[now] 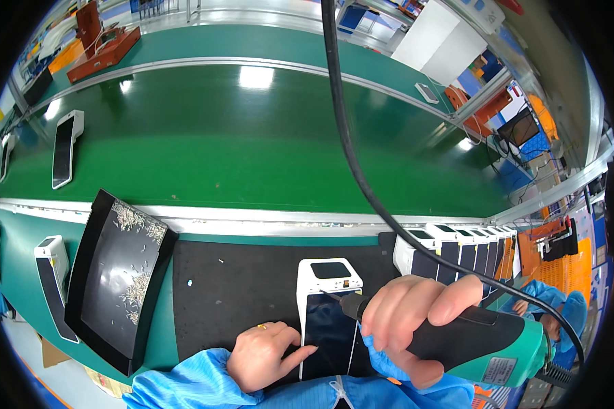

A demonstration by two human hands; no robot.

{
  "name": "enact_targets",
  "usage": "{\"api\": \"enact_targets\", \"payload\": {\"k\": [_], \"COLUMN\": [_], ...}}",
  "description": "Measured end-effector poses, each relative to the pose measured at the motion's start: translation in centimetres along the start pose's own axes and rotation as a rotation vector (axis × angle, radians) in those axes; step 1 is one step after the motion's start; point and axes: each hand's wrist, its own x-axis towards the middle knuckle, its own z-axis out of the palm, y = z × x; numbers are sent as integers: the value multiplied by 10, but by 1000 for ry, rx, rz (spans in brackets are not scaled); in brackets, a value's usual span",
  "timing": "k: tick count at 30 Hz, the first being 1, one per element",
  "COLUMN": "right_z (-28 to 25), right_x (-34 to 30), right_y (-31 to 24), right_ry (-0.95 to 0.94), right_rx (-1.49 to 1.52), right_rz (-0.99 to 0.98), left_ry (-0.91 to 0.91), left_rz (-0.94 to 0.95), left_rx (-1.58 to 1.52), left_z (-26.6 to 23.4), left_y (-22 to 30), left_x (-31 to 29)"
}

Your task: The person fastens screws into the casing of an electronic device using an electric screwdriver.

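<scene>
A right hand (416,317) grips an electric screwdriver (471,337), its tip on a white handheld terminal (329,310) lying just left of it on the bench (232,286). The left hand (262,354) presses open fingertips against the terminal's left edge. Farther left sits a black tray of screws (119,273); beyond runs a green conveyor belt (252,150)

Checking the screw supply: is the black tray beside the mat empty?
No, the black rectangular tray left of the black mat holds scattered small silvery screws.
</scene>
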Motion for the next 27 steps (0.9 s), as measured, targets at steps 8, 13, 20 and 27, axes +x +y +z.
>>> {"api": "enact_targets", "payload": {"k": [8, 13, 20, 27], "right_z": [-4, -6, -3, -8], "right_x": [1, 1, 1, 11], "right_y": [8, 11, 10, 6], "right_ry": [-81, -111, -128, -278], "right_rx": [34, 42, -2, 3], "right_rz": [10, 39, 123, 194], "left_ry": [13, 13, 17, 22], "left_rz": [-50, -47, -46, -44], "left_rx": [-102, -94, -101, -133], "left_z": [1, 4, 3, 8], "left_y": [4, 0, -1, 1], "left_x": [0, 0, -2, -2]}}
